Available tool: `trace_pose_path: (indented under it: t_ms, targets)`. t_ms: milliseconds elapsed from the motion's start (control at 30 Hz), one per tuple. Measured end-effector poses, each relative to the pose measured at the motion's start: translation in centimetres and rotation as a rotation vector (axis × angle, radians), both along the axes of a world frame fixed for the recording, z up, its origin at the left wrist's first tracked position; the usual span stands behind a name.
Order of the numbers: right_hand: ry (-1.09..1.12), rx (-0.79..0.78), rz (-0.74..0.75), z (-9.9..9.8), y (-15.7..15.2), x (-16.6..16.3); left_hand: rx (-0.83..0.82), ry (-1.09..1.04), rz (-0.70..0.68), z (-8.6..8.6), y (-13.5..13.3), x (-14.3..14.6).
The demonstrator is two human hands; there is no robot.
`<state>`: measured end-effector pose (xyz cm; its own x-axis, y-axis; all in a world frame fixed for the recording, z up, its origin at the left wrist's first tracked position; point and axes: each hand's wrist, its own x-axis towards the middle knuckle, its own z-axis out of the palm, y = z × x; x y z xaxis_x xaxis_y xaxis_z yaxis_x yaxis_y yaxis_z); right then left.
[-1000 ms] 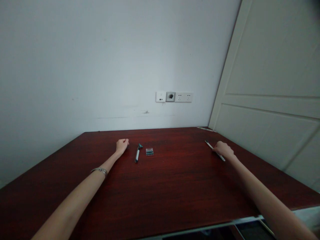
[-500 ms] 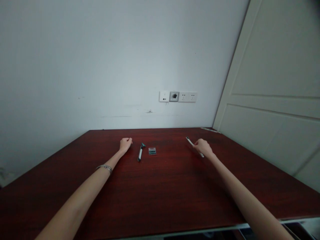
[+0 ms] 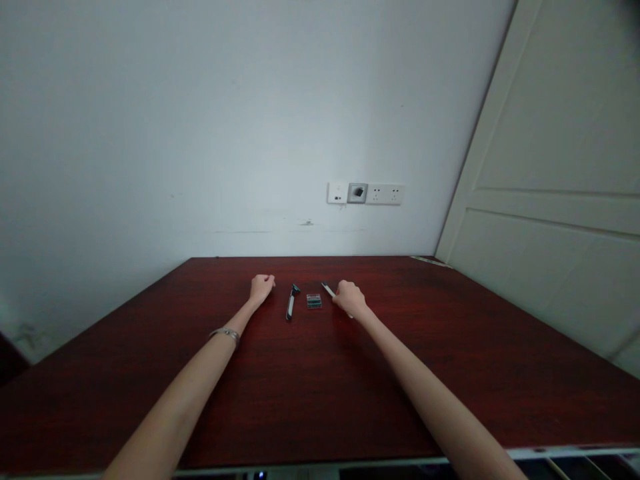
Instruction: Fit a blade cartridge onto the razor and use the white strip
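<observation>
Pinched in the right hand (image 3: 349,297) was a slim white stick (image 3: 328,289), dark end angled toward the worktop's (image 3: 300,380) far edge.
Just left of the stick lay a small clear case (image 3: 314,301), then a razor (image 3: 291,305), all nearer the far edge than the near one; whether the stick touched the surface, I couldn't tell. Left of the razor, the left hand (image 3: 263,287) was curled into a loose fist, a bracelet (image 3: 227,333) around its wrist. Behind the far edge rose a pale wall (image 3: 250,133) with sockets (image 3: 385,194).

Hands (image 3: 263,289) flanking razor (image 3: 291,306), case (image 3: 314,301), right (image 3: 350,298) gripping stick (image 3: 328,289)
</observation>
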<state>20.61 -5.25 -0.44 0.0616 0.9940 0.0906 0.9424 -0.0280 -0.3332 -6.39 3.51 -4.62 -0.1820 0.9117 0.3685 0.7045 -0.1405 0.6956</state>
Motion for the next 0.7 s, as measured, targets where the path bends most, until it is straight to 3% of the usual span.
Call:
trace_pose_path:
  t_ms: [700]
  targets:
    - [-0.013, 0.006, 0.081, -0.7, -1.0, -1.4, 0.015, -0.022, -0.036, -0.3, 0.1, -0.2]
